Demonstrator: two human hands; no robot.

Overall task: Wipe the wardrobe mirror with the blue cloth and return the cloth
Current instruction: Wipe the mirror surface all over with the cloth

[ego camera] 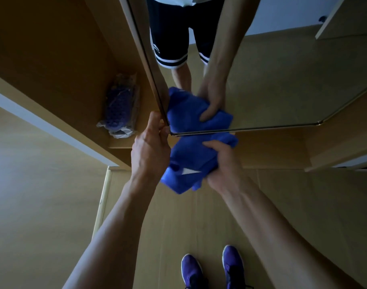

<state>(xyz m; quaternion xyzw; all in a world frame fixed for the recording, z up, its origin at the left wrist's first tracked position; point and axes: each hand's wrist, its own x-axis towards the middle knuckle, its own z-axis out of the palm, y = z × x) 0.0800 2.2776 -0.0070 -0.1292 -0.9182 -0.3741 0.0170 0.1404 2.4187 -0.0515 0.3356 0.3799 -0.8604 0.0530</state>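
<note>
Bagged bundle (pixel 120 107) in wardrobe (pixel 53 49), beside mirror (pixel 262 80)

Arms outstretched — left hand (pixel 151 146), right hand (pixel 222 163), fingers (pixel 213 145) curled.

See-through bag (pixel 121 105) of purple stuff lying on the wardrobe shelf (pixel 118 143), two purple shoes (pixel 192 270) standing on the tan floor (pixel 168 236)

Corner of blue cloth (pixel 191 157) blurred; shoes (pixel 192 272) cropped.
</note>
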